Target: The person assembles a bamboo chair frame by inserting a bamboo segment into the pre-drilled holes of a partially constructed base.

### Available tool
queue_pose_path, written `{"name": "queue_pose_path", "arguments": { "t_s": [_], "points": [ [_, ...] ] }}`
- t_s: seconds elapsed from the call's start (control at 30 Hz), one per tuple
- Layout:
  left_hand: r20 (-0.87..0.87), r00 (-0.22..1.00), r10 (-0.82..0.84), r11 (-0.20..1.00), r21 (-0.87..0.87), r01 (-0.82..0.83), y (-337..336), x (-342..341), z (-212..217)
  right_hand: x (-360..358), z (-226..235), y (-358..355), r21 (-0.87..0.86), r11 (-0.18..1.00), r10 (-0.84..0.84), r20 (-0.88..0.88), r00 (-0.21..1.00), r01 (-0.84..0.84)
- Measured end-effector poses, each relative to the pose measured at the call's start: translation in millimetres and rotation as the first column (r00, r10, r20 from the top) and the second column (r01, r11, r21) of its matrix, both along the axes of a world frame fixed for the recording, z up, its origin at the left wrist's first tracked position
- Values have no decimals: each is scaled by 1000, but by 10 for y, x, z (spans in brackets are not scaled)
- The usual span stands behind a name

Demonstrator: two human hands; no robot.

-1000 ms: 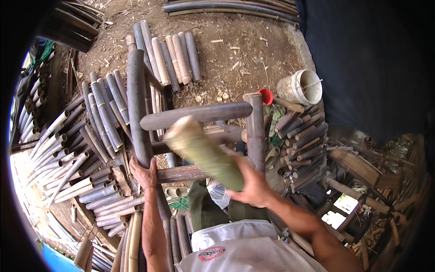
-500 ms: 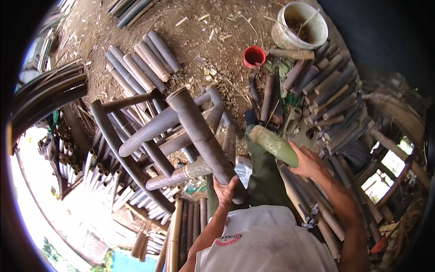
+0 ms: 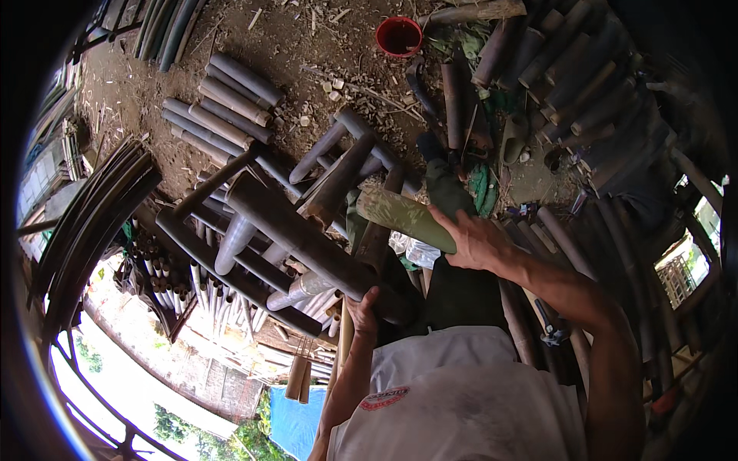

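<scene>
A dark bamboo furniture frame (image 3: 300,237), made of thick poles joined by rungs, fills the space in front of me on the left. My left hand (image 3: 363,311) is closed around the near end of its thick upper pole. In my right hand (image 3: 475,242) is a short, thick green bamboo piece (image 3: 403,219), gripped at its near end. Its pale, scuffed far end points left and lies close to the frame's poles; whether they touch I cannot tell. My fingertips on the underside of both pieces are hidden.
Cut bamboo lengths (image 3: 231,100) lie on the chip-strewn ground ahead. A red container (image 3: 399,37) stands beyond, with a large pile of bamboo pieces (image 3: 569,69) to its right. Bent bamboo strips (image 3: 96,223) rise at the left. A blue sheet (image 3: 296,422) shows lower left.
My right hand has brought the green bamboo piece leftward, nearer the frame. The thick pole in my left hand is tilted further left. The view has shifted, and the white bucket is out of sight.
</scene>
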State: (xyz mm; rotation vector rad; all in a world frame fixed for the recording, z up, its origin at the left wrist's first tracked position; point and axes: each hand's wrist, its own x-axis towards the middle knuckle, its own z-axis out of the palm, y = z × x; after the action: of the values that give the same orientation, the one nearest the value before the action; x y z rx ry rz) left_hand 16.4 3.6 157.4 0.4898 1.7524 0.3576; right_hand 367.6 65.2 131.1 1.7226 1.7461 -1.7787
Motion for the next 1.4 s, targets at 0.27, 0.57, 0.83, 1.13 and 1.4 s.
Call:
{"name": "queue_pose_path", "arguments": {
  "t_s": [0.27,0.57,0.83,1.13,1.4],
  "points": [
    [66,995,78,996,-51,-75,112,136,93,49,-243,172,11,992,126,-93,988,-126],
    [47,989,-141,984,-106,146,228,29,126,-36,-454,465,-40,953,287,-206,935,-301],
    [-71,920,-386,922,10,388,262,-7,-12,-31,-383,462,-134,935,293,-229,928,-328],
    [-40,981,-190,982,-23,189,148,-26,-158,-238,-208,-189,-274,961,-26,-179,984,-25],
    [-100,979,-178,984,-36,175,160,54,-130,-513,72,-951,-373,822,-520,-181,835,431]
  ]
}}
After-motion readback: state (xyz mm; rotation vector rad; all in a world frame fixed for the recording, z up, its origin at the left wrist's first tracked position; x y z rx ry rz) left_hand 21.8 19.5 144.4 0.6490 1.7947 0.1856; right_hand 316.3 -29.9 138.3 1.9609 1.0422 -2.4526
